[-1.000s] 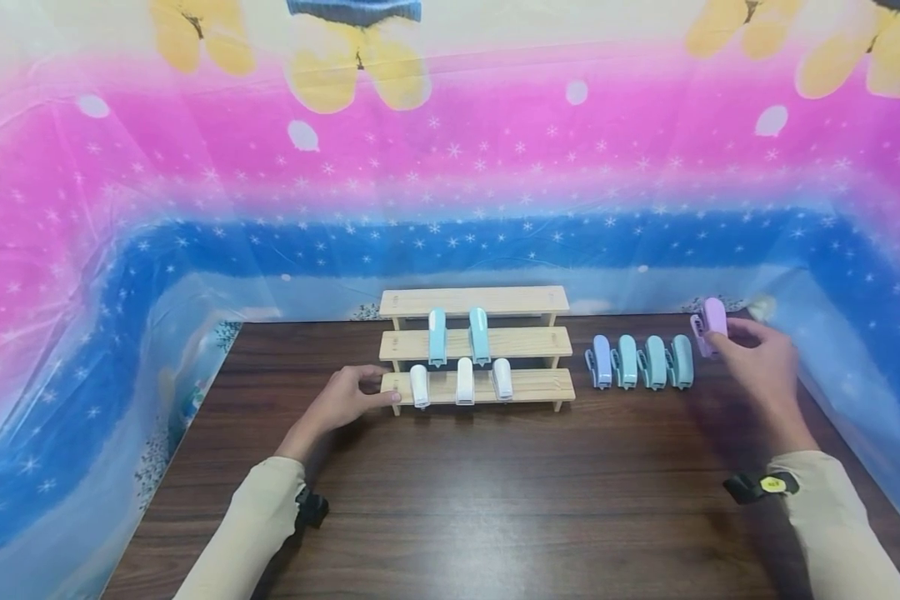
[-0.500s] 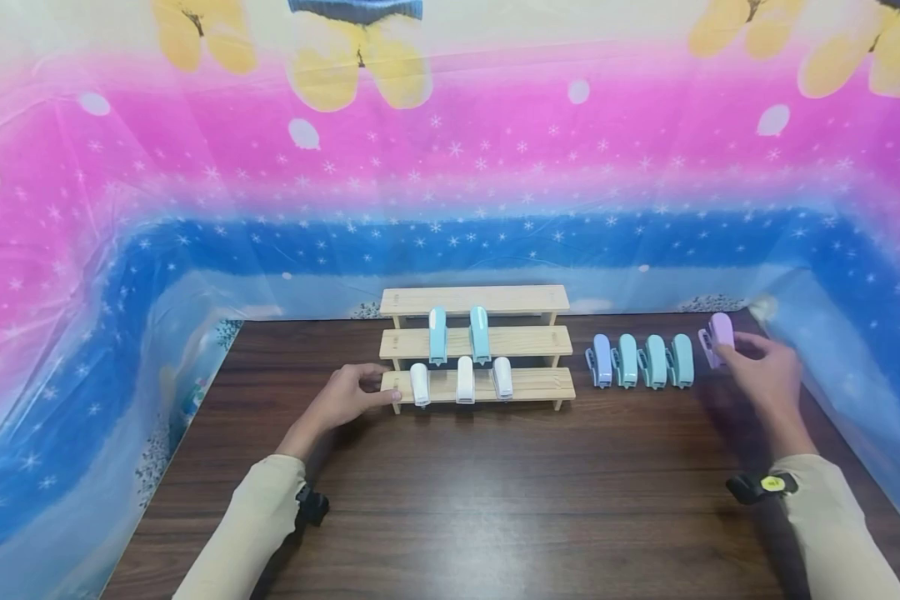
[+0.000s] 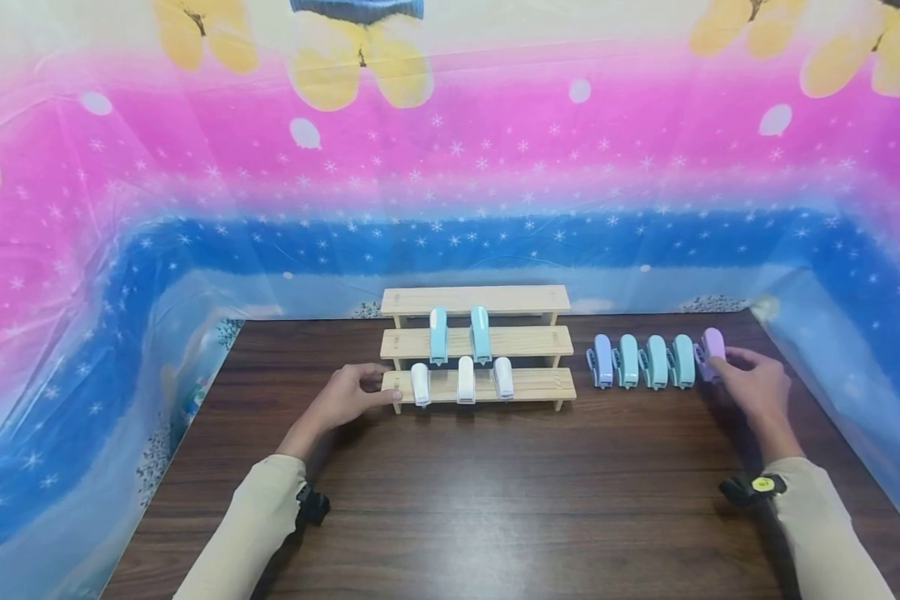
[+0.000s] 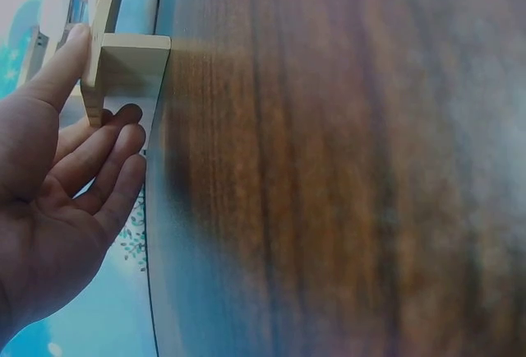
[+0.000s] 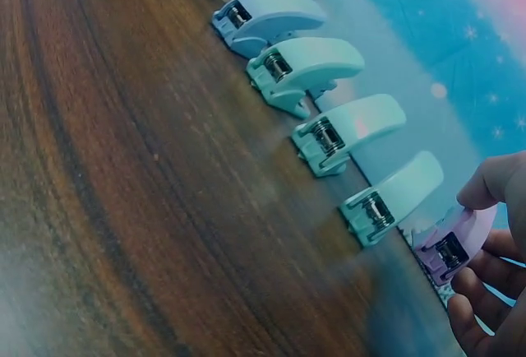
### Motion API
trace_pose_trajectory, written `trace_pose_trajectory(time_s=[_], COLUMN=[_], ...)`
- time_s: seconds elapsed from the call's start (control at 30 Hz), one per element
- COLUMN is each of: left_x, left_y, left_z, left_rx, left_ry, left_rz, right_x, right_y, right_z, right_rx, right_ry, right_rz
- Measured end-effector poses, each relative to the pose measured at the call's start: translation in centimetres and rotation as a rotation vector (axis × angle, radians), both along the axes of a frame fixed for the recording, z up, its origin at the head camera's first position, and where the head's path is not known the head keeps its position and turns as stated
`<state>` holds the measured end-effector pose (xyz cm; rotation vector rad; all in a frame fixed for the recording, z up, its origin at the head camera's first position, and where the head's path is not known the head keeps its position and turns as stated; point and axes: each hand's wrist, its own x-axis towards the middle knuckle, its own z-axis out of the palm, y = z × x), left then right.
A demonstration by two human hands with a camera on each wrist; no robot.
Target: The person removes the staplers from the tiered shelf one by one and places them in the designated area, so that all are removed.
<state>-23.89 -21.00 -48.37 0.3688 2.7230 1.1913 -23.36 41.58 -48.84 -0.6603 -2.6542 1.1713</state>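
My right hand (image 3: 757, 387) pinches a pink-purple stapler (image 5: 454, 246) between thumb and fingers, at the right end of a row on the table. Next to it in that row stand several green staplers (image 3: 655, 362), with a lavender stapler (image 3: 602, 362) at the left end. My left hand (image 3: 351, 397) grips the left end of the lowest step of a three-step wooden stand (image 3: 540, 385), thumb on top and fingers below the board. Three white staplers, one of them in the middle (image 3: 466, 381), sit on that step. Two light blue staplers (image 3: 438, 335) stand on the middle step.
The dark wooden table (image 3: 480, 500) stretches out in front of the stand. A patterned pink and blue cloth (image 3: 450, 192) hangs behind the table and along its sides. The stand's top step (image 3: 480, 298) is close to the cloth.
My right hand has brought the purple stapler down and leftward, from above the back right to the end of the row. My left hand and the stand have not moved.
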Motion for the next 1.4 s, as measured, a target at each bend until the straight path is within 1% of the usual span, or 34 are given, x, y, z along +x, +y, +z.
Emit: trace_pose_trajectory(time_s=[0.2, 0.6, 0.8, 0.93, 1.07, 1.13, 1.3, 1.4], left_x=[0.0, 0.1, 0.1, 0.1, 0.1, 0.2, 0.1, 0.1], left_y=[0.0, -0.1, 0.0, 0.0, 0.0, 0.0, 0.0, 0.0], left_z=[-0.1, -0.1, 0.0, 0.0, 0.1, 0.1, 0.1, 0.2], left_rx=[0.002, -0.002, -0.001, 0.005, 0.007, 0.007, 0.005, 0.002], left_ry=[-0.002, 0.002, -0.001, -0.007, -0.007, -0.007, -0.005, -0.005], left_rz=[0.000, -0.003, -0.004, -0.004, -0.005, -0.004, -0.005, -0.007], right_x=[-0.3, -0.5, -0.5, -0.6, -0.6, -0.6, -0.6, -0.7], right_y=[0.1, 0.2, 0.6, 0.8, 1.0, 1.0, 0.6, 0.1], right_z=[-0.8, -1.9, -2.1, -2.1, -1.6, -1.1, 1.0, 2.2], right_rx=[-0.019, -0.018, -0.014, -0.014, -0.014, -0.007, 0.038, 0.052], right_ry=[-0.021, -0.018, -0.033, -0.047, -0.037, -0.014, 0.105, 0.155], right_rz=[-0.009, -0.004, -0.008, 0.005, 0.024, 0.029, 0.039, 0.042])
